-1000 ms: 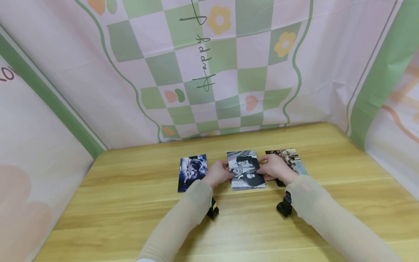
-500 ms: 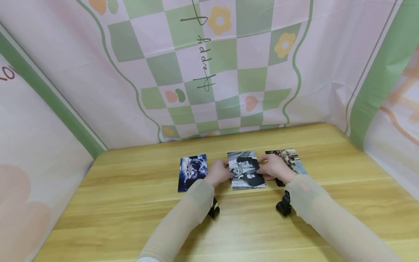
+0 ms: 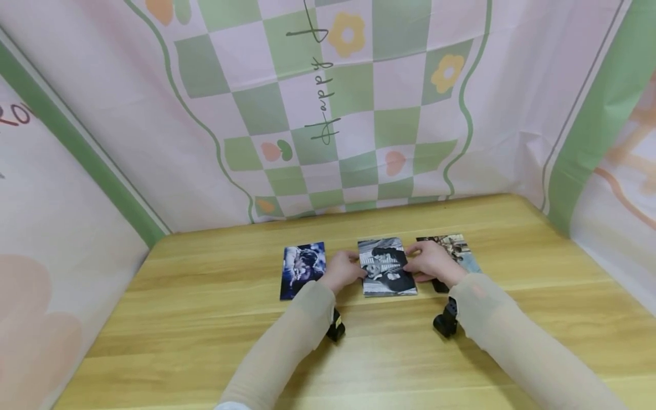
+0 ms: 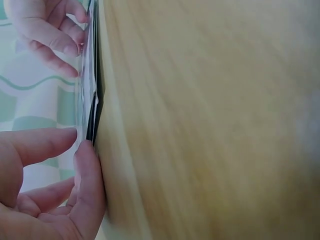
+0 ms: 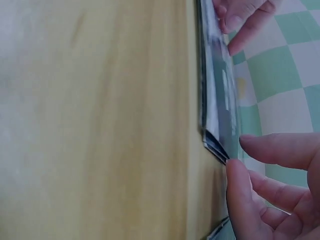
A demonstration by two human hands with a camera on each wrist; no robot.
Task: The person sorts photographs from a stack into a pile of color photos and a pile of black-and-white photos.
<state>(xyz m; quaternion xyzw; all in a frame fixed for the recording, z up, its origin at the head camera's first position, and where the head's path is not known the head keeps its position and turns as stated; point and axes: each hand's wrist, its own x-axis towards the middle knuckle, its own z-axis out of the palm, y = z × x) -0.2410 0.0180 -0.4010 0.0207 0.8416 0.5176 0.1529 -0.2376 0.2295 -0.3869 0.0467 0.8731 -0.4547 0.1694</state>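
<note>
Three photo prints lie in a row on the wooden table (image 3: 205, 319). The middle one is a thin stack of black-and-white photos (image 3: 385, 267), seen edge-on in the wrist views (image 4: 92, 100) (image 5: 215, 100). My left hand (image 3: 344, 271) (image 4: 82, 142) pinches its left edge, thumb at the rim and index finger over the top. My right hand (image 3: 430, 263) (image 5: 236, 152) pinches the right edge the same way. The stack rests flat on the table. A blue-toned photo (image 3: 302, 269) lies to the left. A brownish photo (image 3: 458, 250) on the right is partly hidden by my right hand.
A pink and green checked backdrop (image 3: 328, 114) walls in the table at the back and on both sides. Black wrist camera mounts (image 3: 335, 329) (image 3: 445, 322) sit under my forearms. Bare wood stretches toward the front edge.
The view has tipped slightly. Both hands stay on the middle stack's edges, and the photos have not moved.
</note>
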